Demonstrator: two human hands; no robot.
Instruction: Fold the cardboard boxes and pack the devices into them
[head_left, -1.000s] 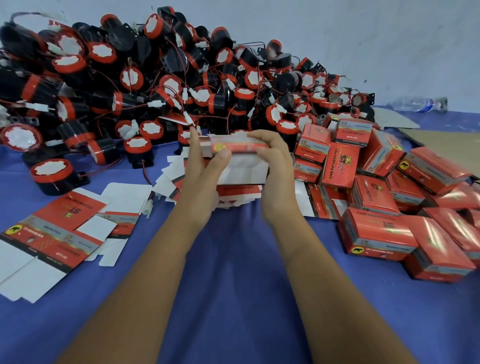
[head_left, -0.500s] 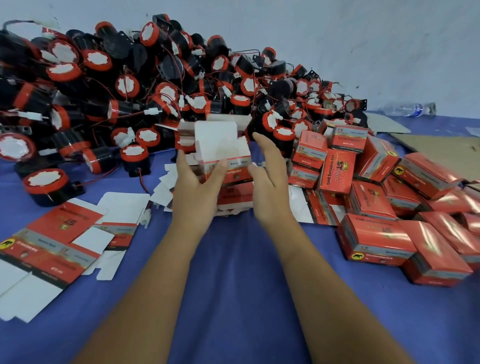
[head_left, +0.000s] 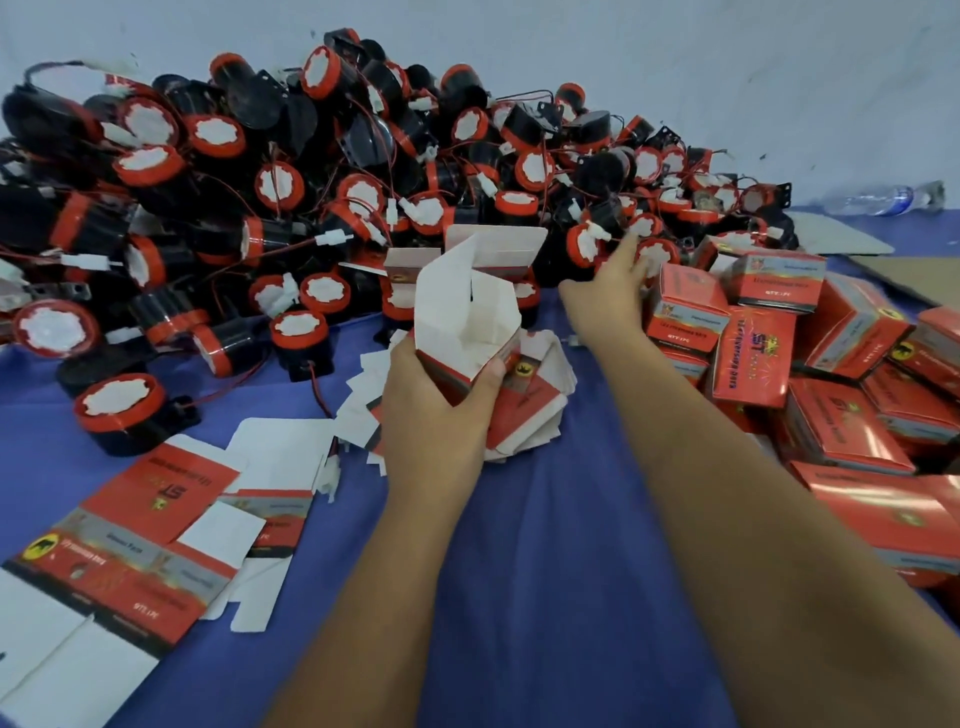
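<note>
Your left hand (head_left: 441, 400) grips the erected box (head_left: 467, 312) by its lower end, fingers curled round the red base, mouth up and flaps standing; its long axis runs near vertical, tilted slightly away from you. Your right hand (head_left: 608, 296) is extended forward and to the right of the box, fingers (head_left: 631, 249) spread and released, tips at the near edge of the device pile (head_left: 311, 182) and holding nothing. The nearest device (head_left: 657, 254) lies just beyond those fingertips, red cap facing you, between the pile and the packed boxes (head_left: 779, 332). The coming move turns on this: the device lies ahead and right of the box mouth, so the right hand is the nearer one to take it and carry it back left to the opening. Judge the wire leads as a snag risk on lifting. Counts: one box in hand; devices too many and too tangled to count, several dozen at least; packed boxes on the right, roughly a dozen visible; flat blanks, one stack (head_left: 524, 405) under the left hand and at least three loose blanks (head_left: 156, 519) on the worktop (head_left: 545, 571) at left; one bottle (head_left: 883, 197) at far right.
</note>
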